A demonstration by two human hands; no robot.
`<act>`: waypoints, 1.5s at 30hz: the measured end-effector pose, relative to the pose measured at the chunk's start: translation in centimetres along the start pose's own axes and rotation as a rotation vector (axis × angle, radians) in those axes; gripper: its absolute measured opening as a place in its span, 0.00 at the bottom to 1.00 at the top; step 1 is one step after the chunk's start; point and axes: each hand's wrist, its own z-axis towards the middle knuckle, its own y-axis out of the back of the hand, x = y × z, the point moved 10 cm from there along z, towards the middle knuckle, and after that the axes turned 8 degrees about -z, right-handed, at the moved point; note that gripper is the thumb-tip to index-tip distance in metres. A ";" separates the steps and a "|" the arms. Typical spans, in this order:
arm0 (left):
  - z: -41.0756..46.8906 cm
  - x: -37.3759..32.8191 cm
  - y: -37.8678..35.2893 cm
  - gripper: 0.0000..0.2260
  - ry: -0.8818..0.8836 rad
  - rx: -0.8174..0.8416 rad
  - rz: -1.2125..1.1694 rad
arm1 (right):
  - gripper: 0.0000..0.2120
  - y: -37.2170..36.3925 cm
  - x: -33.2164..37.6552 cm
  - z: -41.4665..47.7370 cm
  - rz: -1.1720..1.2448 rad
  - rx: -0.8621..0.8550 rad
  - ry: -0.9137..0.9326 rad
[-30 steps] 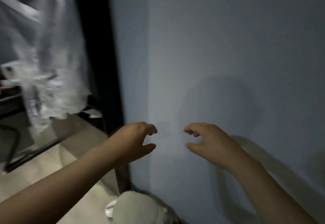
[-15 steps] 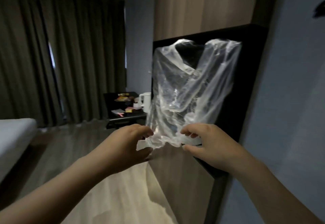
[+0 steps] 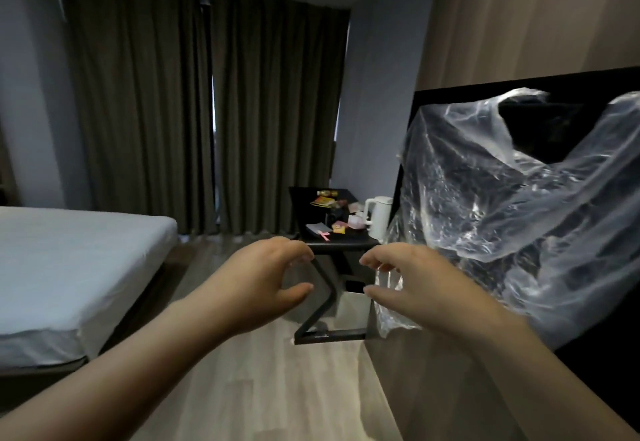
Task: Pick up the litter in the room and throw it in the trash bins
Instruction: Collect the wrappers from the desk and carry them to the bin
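Left hand (image 3: 256, 288) and right hand (image 3: 426, 298) half-curled, empty, above wood floor (image 3: 270, 392) beside bed (image 3: 69, 260).

Bed (image 3: 69, 267): at the left, on the floor (image 3: 263, 388).
Curtains (image 3: 207, 111): along the far wall, behind the bed and the side table.
Side table (image 3: 341, 246): in the middle, right of the bed and well apart from it.
Kettle (image 3: 377, 220): upright on the side table, at its right edge.
Small items (image 3: 329, 226): on the same table, left of the kettle.
Plastic bag (image 3: 502, 215): at the right, before a wall panel (image 3: 571, 122), right of the kettle.
Left hand (image 3: 256, 281): nearest, before the table.
Right hand (image 3: 426, 288): right of the left hand, apart from it, before the bag's lower corner; contact cannot be told.
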 end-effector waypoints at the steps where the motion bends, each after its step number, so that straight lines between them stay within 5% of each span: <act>1: 0.8 0.8 -0.1 0.19 0.002 -0.004 0.003 | 0.17 -0.6 -0.2 1.3 -0.001 -0.001 0.010; 21: 21.9 21.4 -5.1 0.20 0.118 0.010 0.057 | 0.16 -13.1 -8.5 28.7 0.030 0.054 0.104; 45: 41.4 53.2 -10.1 0.20 0.036 0.144 -0.113 | 0.16 -31.2 -9.4 57.9 0.061 0.162 -0.151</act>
